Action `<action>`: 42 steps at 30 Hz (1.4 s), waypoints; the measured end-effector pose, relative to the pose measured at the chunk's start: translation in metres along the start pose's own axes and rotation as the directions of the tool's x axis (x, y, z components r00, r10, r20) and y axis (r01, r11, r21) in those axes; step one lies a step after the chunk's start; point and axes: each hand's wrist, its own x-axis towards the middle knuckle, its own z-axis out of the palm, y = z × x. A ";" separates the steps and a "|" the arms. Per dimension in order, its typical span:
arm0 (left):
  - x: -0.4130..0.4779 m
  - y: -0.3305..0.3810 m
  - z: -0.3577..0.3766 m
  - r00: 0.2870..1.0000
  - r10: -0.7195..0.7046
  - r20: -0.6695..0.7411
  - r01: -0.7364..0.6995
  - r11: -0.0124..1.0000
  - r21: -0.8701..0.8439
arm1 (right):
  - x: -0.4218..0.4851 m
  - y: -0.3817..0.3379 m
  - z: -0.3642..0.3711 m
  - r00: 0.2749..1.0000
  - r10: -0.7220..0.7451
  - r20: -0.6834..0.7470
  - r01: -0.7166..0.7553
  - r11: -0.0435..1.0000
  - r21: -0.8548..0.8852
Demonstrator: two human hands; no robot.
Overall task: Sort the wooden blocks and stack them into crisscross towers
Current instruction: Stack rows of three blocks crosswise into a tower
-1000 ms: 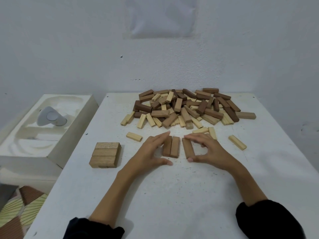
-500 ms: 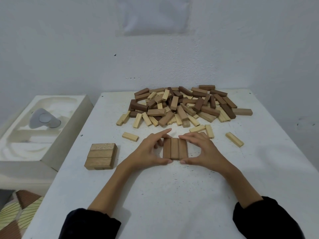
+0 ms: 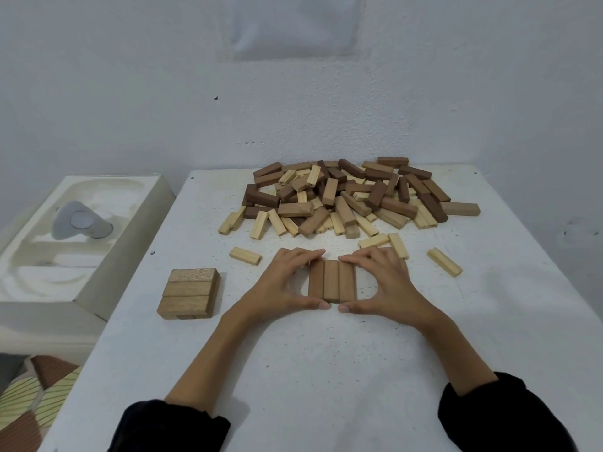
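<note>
Three mid-brown blocks (image 3: 331, 282) lie side by side as one row on the white table (image 3: 326, 370). My left hand (image 3: 280, 287) and right hand (image 3: 386, 283) cup the row from either side, fingertips on its far ends and thumbs against its near ends. Behind them spreads a mixed pile (image 3: 342, 197) of dark, mid-brown and pale blocks. A low crisscross stack (image 3: 191, 293) of mid-brown blocks, with three on top, stands to the left. Pale single blocks lie loose at the left (image 3: 244, 256) and right (image 3: 444, 271).
Off the table's left edge sits a white moulded foam tray (image 3: 130, 203) holding a grey object (image 3: 78, 220). A white wall rises right behind the pile. A patterned floor mat (image 3: 29, 396) shows at the lower left.
My right hand slid the third block against the other two. Both hands then closed in around the row and squared it up.
</note>
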 end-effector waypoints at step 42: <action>-0.100 -0.054 -0.136 0.988 -0.106 -0.116 0.115 0.990 0.079 | 0.071 -0.145 0.071 0.968 -0.250 0.039 0.249 0.968 0.026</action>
